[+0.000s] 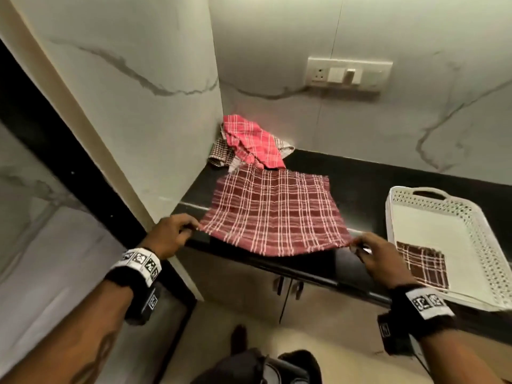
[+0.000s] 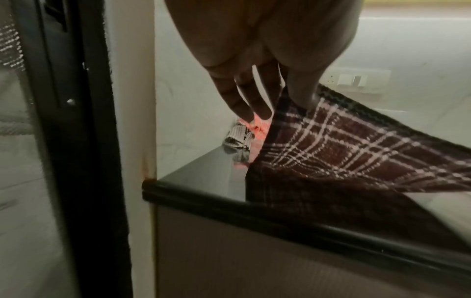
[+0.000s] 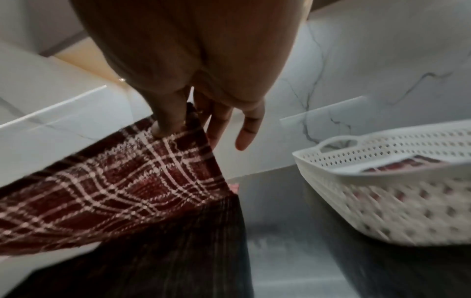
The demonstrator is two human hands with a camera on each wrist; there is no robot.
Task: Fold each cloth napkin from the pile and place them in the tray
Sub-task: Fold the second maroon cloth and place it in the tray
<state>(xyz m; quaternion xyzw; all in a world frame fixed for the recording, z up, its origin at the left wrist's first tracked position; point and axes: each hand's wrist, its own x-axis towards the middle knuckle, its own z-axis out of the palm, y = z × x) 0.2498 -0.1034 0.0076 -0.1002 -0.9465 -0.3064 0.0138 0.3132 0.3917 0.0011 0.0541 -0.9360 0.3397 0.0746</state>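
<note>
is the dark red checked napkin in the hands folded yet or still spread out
Spread out: the dark red checked cloth napkin lies in one flat layer, left hand and right hand each pinching a near corner.

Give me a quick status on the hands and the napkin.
Left hand and right hand each pinch a near corner of the open napkin. One folded napkin in tray. Pile behind, nothing blocking.

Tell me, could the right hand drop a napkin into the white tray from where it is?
Probably yes. The right hand sits just beside the white tray, with nothing between them, and only one folded napkin lies inside. But its fingers are pinching a corner of the unfolded maroon napkin.
</note>
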